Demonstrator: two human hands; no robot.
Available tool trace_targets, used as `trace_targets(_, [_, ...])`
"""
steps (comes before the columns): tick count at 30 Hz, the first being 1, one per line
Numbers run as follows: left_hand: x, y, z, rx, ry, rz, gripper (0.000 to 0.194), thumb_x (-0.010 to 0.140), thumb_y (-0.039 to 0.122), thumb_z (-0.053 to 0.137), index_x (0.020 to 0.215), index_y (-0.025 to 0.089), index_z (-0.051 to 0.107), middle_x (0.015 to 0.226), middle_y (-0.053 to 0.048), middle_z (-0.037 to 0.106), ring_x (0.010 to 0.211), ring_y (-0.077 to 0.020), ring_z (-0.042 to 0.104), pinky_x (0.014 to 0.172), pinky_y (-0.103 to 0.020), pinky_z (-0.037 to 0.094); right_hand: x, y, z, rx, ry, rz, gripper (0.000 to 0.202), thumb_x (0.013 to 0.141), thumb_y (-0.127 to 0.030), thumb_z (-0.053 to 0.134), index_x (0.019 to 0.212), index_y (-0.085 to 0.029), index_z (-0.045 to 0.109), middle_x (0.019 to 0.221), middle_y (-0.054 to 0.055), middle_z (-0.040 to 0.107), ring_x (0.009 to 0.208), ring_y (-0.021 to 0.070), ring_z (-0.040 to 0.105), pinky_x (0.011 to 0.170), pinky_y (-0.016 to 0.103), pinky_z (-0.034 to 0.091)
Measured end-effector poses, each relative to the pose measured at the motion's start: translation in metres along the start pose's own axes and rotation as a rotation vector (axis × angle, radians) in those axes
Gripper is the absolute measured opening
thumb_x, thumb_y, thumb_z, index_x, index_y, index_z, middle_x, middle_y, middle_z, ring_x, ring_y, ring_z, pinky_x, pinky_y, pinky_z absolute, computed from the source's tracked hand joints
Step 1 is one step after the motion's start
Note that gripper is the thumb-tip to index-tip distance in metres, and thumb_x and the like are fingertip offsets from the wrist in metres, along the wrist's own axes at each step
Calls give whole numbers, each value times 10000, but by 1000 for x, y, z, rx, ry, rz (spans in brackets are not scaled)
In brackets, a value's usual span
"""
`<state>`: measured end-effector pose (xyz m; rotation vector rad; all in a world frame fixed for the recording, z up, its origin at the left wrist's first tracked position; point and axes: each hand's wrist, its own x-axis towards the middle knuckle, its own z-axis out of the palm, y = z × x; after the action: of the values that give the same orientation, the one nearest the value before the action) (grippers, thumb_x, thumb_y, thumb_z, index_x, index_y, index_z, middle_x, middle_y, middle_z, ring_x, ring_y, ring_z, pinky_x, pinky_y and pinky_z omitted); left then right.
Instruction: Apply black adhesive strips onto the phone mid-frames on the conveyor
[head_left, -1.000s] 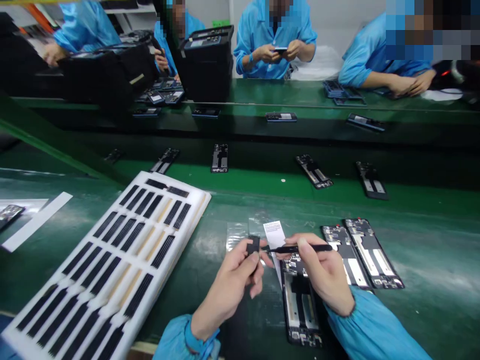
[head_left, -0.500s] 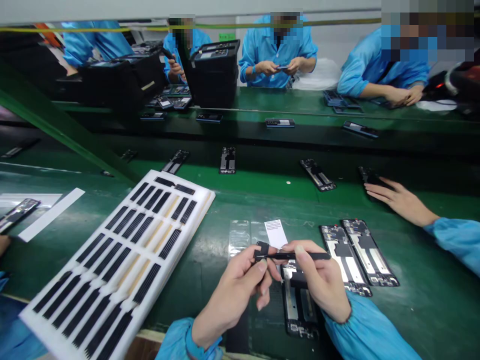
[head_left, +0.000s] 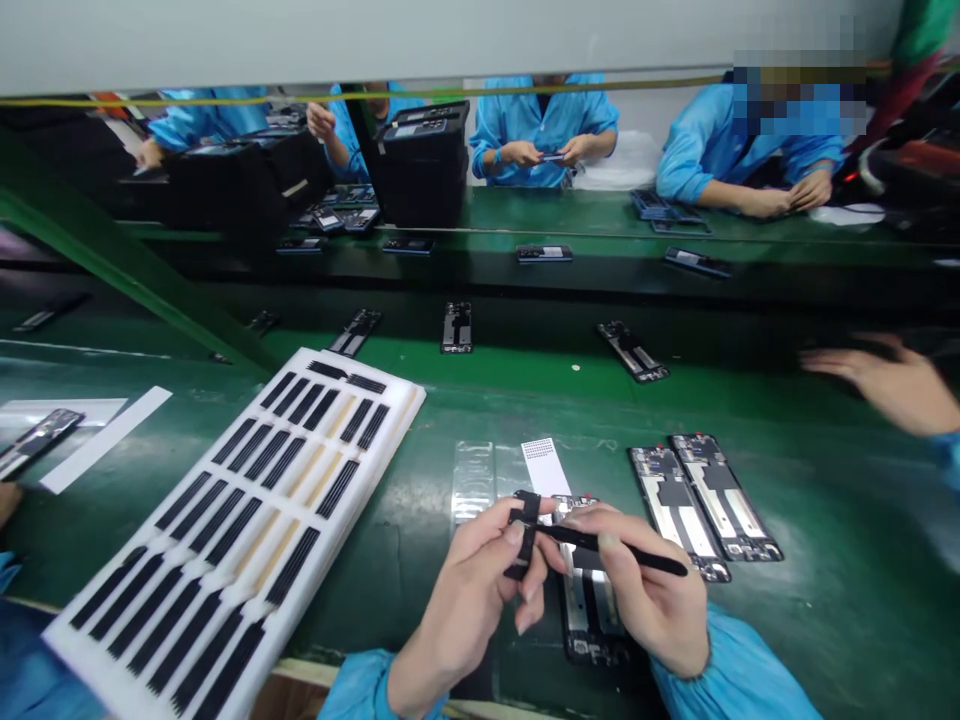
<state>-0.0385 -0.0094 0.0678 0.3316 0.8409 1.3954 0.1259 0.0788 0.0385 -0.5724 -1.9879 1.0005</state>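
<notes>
My left hand (head_left: 480,590) pinches a small black part (head_left: 525,535) between thumb and fingers. Black tweezers (head_left: 637,552) are held in my right hand (head_left: 649,590), their tips touching or close to the black part. Under my hands lies an open phone body (head_left: 589,610), partly covered by my right hand. Two more open phone bodies (head_left: 679,515) (head_left: 727,500) rest side by side to the right. A white sheet with small dark dots (head_left: 546,468) lies just behind my hands, beside a clear plastic strip (head_left: 474,480).
A white foam tray (head_left: 405,410) with rows of black strips fills the left. Several phone bodies (head_left: 457,328) lie along the green belt behind. A co-worker's hand (head_left: 885,375) is at the right. People in blue sit across, near black bins (head_left: 424,165).
The black part in my left hand has turned and shows more of its length. The tweezers now slant down to the right. The co-worker's hand at the right has moved further right.
</notes>
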Motion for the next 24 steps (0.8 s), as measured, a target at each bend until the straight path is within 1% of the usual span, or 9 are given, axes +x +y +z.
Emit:
trace_targets(4, [3, -1, -1, -70, 58, 18, 310, 947, 257, 531, 1176, 79, 640, 791, -81, 615, 528, -86, 425, 414, -196, 313, -2, -8, -8, -18, -19, -73, 281, 964, -140, 533, 1179, -239, 685, 1041, 78, 765, 983, 235, 730, 827, 347, 611])
trace_targets(6, [8, 0, -8, -42, 153, 82, 311, 941, 275, 548, 1190, 103, 620, 864, -84, 628, 558, -86, 423, 430, -195, 322, 2, -3, -20, -76, 135, -28, 230, 977, -203, 544, 1131, -244, 709, 1031, 83, 766, 975, 253, 731, 830, 380, 606])
trace_targets(9, [16, -1, -28, 233, 354, 209, 297, 966, 326, 547, 1210, 159, 571, 925, -50, 619, 596, -92, 448, 495, -211, 390, 15, 28, -37, -133, 433, 258, 207, 1003, -333, 538, 1014, -228, 716, 909, 79, 770, 872, 249, 747, 810, 394, 601])
trace_targets(10, [19, -3, -36, 392, 398, 235, 297, 981, 344, 526, 1220, 170, 554, 896, -32, 612, 582, -95, 458, 513, -222, 411, 19, 42, -39, -100, 410, 357, 236, 1001, -386, 540, 989, -217, 704, 862, 75, 769, 808, 241, 752, 769, 384, 608])
trace_targets(12, [24, -9, -48, 770, 441, 275, 307, 1004, 327, 475, 1271, 185, 527, 904, -34, 631, 631, -127, 542, 603, -264, 484, 26, 73, -37, 20, 225, 459, 337, 979, -497, 545, 938, -195, 689, 790, 75, 765, 717, 232, 750, 697, 363, 617])
trace_targets(14, [28, -17, -56, 1188, 373, 314, 328, 1005, 196, 406, 1309, 188, 529, 1034, -82, 661, 847, -188, 641, 787, -329, 531, 28, 98, -27, 100, 107, 485, 411, 958, -568, 543, 913, -185, 684, 773, 80, 766, 699, 226, 747, 677, 348, 616])
trace_targets(17, [38, -26, -57, 1787, 183, 336, 631, 846, -68, 347, 1399, 197, 493, 1353, -127, 583, 1202, -260, 581, 960, -389, 509, 26, 119, -12, 134, 74, 507, 449, 948, -602, 538, 921, -179, 689, 802, 85, 773, 719, 214, 746, 686, 330, 612])
trace_targets(20, [54, -28, -49, 2193, 65, 280, 835, 712, -132, 383, 1478, 199, 416, 1566, -110, 411, 1204, -288, 577, 847, -374, 576, 24, 126, -9, 144, 85, 537, 457, 937, -614, 548, 917, -179, 689, 823, 88, 776, 720, 210, 745, 683, 325, 611])
trace_targets(24, [79, -26, -40, 2366, -85, 292, 753, 750, -103, 411, 1461, 144, 442, 1599, -120, 367, 1049, -254, 621, 748, -355, 602, 26, 128, -12, 132, 101, 558, 461, 934, -621, 548, 897, -183, 686, 826, 87, 776, 708, 214, 747, 696, 343, 620])
